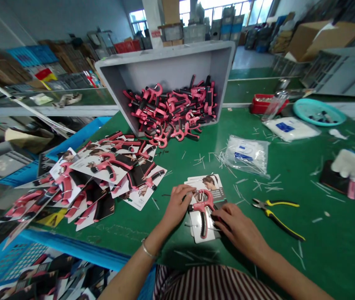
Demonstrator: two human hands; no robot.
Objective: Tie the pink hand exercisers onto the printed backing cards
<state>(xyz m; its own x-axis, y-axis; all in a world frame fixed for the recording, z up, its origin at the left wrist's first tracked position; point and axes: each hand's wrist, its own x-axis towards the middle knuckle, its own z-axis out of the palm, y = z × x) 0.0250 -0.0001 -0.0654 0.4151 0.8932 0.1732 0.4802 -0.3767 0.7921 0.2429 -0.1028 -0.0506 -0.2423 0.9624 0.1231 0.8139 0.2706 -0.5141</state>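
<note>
A pink and black hand grip (203, 208) lies on a printed card (212, 182) on the green table in front of me. My left hand (177, 205) is at the upper left of the card, its fingers bent together by the grip's spring end; what they pinch, if anything, is too small to make out. On the right side, my right hand (235, 223) has its fingers closed at the grip's right handle, touching it. Thin ties stick out left of the card and across its lower part.
A grey bin (165, 52) of pink grips lies tipped at the back. Carded grips (111, 164) are piled at left. Yellow-handled pliers (281, 214), a bag of ties (246, 154), a white glove (352, 164) and a turquoise tray (319, 109) are at right.
</note>
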